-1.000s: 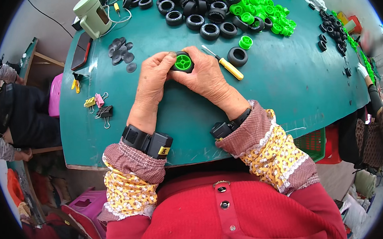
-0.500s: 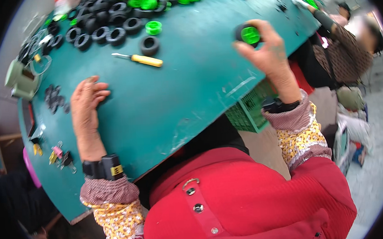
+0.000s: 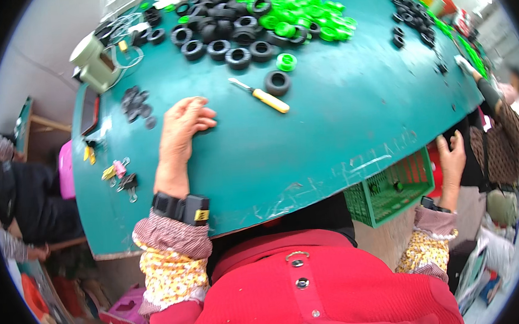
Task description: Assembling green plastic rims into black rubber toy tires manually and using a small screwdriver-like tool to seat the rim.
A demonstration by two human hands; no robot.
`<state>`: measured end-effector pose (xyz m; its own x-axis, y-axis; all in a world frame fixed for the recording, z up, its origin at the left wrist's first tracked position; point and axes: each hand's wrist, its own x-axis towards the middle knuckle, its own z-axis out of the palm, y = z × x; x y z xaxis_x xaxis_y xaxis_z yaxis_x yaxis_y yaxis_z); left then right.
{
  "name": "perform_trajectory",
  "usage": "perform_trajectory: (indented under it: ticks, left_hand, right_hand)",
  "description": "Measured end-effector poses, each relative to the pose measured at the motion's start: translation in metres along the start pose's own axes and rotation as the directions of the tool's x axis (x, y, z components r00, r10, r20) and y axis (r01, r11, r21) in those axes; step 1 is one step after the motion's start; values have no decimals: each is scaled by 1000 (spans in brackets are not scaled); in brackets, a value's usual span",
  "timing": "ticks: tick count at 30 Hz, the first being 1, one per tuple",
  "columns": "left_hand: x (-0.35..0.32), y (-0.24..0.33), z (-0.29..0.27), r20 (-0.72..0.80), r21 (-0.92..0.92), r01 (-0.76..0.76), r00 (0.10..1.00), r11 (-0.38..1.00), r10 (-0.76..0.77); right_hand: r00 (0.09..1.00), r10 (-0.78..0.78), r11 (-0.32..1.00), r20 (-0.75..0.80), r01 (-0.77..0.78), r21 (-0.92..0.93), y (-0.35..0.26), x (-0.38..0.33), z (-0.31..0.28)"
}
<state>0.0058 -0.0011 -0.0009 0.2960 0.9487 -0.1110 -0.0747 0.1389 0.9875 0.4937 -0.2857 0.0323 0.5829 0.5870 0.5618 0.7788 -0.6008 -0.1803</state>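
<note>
My left hand (image 3: 180,131) rests on the green tabletop (image 3: 242,163), its fingers loosely curved and nothing seen in them. Just right of it lies a screwdriver (image 3: 270,101) with a yellow handle. Past its handle are a loose black tyre (image 3: 278,83) and a bright green wheel hub (image 3: 286,62). Off the table's right edge, my right hand (image 3: 451,159) is held beside a green plastic crate (image 3: 369,206), fingers apart and no wheel in them. A small dark piece (image 3: 398,186) shows inside the crate.
Black tyres (image 3: 238,57) and green hubs (image 3: 328,24) are heaped at the back. Flat black pieces (image 3: 135,104), binder clips (image 3: 120,169) and a pale green device (image 3: 94,62) with a cable are at the left. Another person (image 3: 507,138) sits at the right.
My right hand has moved from above the table down and right to the crate, and the wheel it held is out of it. The view has shifted; my left hand keeps its curved pose.
</note>
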Motion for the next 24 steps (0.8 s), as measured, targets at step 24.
perform_trajectory:
  ticks: [24]
  left_hand:
    - [1, 4, -1, 6, 44, 13, 1000, 999, -13]
  right_hand:
    - [615, -786, 586, 69, 704, 401, -425, 5, 113]
